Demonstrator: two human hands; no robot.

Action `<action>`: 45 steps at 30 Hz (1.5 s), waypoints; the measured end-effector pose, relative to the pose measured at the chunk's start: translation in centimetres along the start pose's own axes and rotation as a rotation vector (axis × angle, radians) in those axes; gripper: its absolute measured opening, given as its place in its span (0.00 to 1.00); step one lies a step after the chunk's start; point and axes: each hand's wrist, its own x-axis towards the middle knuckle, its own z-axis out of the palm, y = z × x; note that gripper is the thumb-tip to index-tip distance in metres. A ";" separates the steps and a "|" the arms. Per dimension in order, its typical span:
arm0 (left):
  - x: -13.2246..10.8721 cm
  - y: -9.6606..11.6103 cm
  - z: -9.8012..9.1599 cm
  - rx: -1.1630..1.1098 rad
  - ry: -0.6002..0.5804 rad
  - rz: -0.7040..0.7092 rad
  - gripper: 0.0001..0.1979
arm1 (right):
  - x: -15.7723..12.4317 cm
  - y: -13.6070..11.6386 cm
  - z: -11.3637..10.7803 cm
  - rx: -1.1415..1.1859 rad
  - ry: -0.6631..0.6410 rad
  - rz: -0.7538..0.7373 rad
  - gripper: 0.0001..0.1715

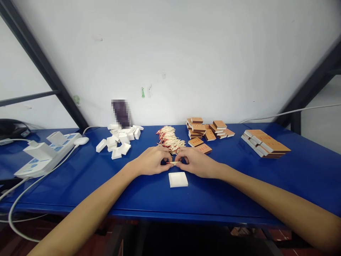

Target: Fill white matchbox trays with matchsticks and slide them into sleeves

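Between the fingertips of both hands is a small bunch of matches [175, 163], red heads toward the left. My left hand [154, 160] pinches the head end, and my right hand [196, 161] pinches the plain end. Just in front of them on the blue table lies a white matchbox tray [178, 180]. Right behind my fingers spreads a loose heap of matches [170, 138] with red heads mostly to the left. How many matches I hold is too small to tell.
White matchbox trays [124, 138] lie piled at the back left. Orange matchbox sleeves [197, 128] are heaped at back right, with stacked matchboxes [266, 142] farther right. A power strip [48, 156] with plugs and cables occupies the left side of the blue table [226, 199].
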 end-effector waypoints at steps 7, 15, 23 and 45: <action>0.0 0.3 0.1 -0.053 0.006 -0.001 0.07 | -0.2 -0.2 0.2 -0.036 0.006 0.012 0.06; -0.3 0.7 -0.8 -0.278 0.185 0.089 0.11 | -1.1 -2.3 -2.5 0.043 0.002 -0.029 0.05; -0.2 0.0 -0.4 -0.141 0.105 0.059 0.12 | -2.3 -3.5 -2.2 0.057 -0.176 0.001 0.03; 0.0 0.1 -0.8 -0.170 -0.159 0.053 0.05 | -2.1 -2.9 -1.8 -0.007 -0.203 -0.044 0.06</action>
